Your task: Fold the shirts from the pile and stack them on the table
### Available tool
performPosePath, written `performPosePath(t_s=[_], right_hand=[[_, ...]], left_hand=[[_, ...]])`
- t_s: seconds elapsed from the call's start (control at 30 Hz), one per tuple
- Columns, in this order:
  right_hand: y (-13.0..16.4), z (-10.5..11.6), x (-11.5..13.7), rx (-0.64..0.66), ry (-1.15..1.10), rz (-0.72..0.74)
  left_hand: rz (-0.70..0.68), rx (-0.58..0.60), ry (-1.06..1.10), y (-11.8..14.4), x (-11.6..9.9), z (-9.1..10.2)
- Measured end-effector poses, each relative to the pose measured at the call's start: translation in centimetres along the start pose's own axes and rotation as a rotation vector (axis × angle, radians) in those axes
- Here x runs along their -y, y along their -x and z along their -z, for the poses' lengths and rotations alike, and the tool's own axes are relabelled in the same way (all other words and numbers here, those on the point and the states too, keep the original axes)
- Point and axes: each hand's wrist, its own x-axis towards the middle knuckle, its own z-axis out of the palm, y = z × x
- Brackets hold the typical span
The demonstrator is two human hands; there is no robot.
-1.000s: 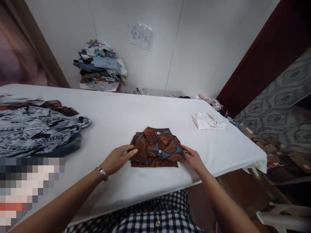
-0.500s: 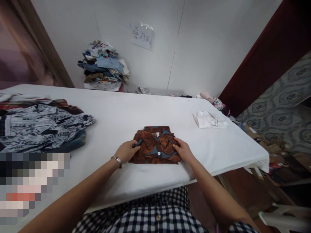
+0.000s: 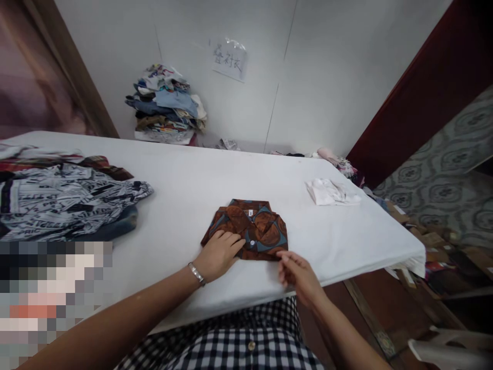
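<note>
Folded shirt near the table edge, one hand on it, one just off it

The white table (image 3: 185, 190) bears the folded brown patterned shirt (image 3: 254, 228) near its front edge; a sideways drag could skew the layers or slide it off; the left hand (image 3: 219, 254) lies flat, fingers spread on its near left corner, pressing, not gripping; the right hand (image 3: 298, 272) hovers just beside the front edge, loosely curled, holding nothing.

Matt patterned cloth shirt (image 3: 250, 229) on smooth white cloth-covered table (image 3: 192, 185).
</note>
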Motion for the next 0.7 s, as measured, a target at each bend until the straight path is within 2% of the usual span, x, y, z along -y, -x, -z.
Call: performPosePath(t_s=[0.07, 0.13, 0.2, 0.27, 0.37, 0.43, 0.53, 0.7], right_hand=[[0.9, -1.4, -0.5, 0.132, -0.114, -0.169], [1.2, -2.5, -0.7, 0.220, -0.218, -0.265], [0.9, -3.6, -0.6, 0.258, -0.334, -0.279], [0.1, -4.6, -0.3, 0.266, -0.445, -0.244], [-1.4, -6.4, -0.1, 0.202, -0.538, -0.171], [-2.2, -7.5, -0.4, 0.130, -0.555, -0.129], [-3.3, -8.8, -1.3, 0.034, -0.575, -0.071], [-4.4, -8.7, -1.3, -0.078, -0.630, -0.041]], left_hand=[[0.013, -0.001, -0.029, -1.2, 0.4, -0.1], [0.028, -0.056, -0.037, -2.1, 0.5, 0.5], [0.035, -0.111, -0.029, -2.5, 0.0, 1.1], [0.009, -0.116, -0.018, -2.2, -1.0, 1.4], [-0.084, -0.101, -0.020, -1.1, -2.3, 0.6], [-0.128, -0.138, -0.046, -0.3, -2.7, -0.4], [-0.124, -0.225, -0.098, 0.1, -2.6, -1.5], [-0.136, -0.389, -0.138, 0.2, -2.5, -0.8]])
